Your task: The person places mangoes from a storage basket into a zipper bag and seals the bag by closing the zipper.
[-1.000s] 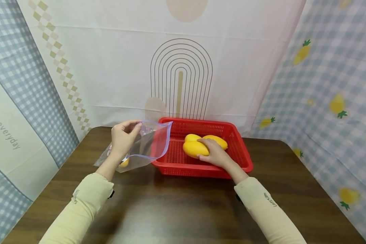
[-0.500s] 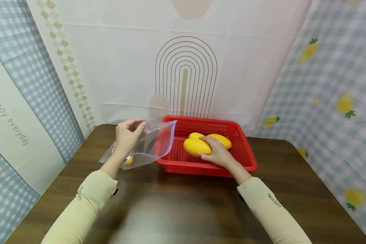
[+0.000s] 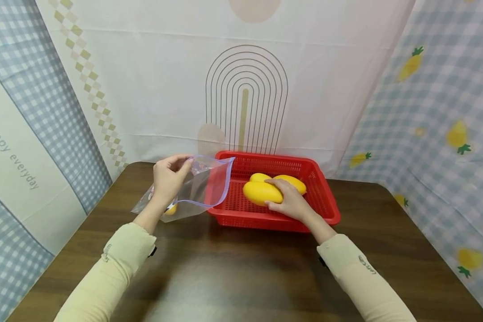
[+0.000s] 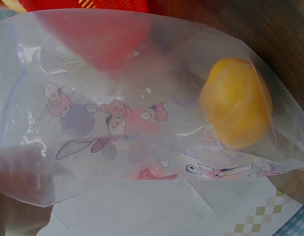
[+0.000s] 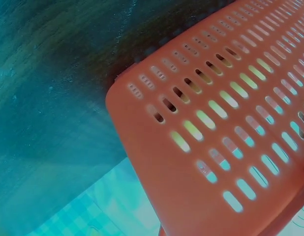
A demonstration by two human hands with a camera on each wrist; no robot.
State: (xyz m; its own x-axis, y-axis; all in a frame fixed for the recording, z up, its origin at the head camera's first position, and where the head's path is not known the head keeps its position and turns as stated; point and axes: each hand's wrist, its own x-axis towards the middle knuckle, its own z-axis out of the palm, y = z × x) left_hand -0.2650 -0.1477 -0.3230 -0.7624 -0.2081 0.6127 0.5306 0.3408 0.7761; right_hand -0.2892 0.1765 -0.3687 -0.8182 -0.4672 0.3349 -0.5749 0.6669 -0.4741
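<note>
A pale printed cloth hangs behind the brown wooden tabletop. On it, near the back edge, stands a red slotted basket. A clear bag (lilac along its gaping mouth, cartoon figures on its side) overlaps the basket's left end in the head view; whether they touch, I cannot tell. The left hand pinches the bag's upper edge in its grip. The right hand is in the basket, its grip curled round a long yellow fruit; two more yellow fruits lie just behind it. A roundish orange-yellow fruit sits inside the bag, towards its closed end.
</note>
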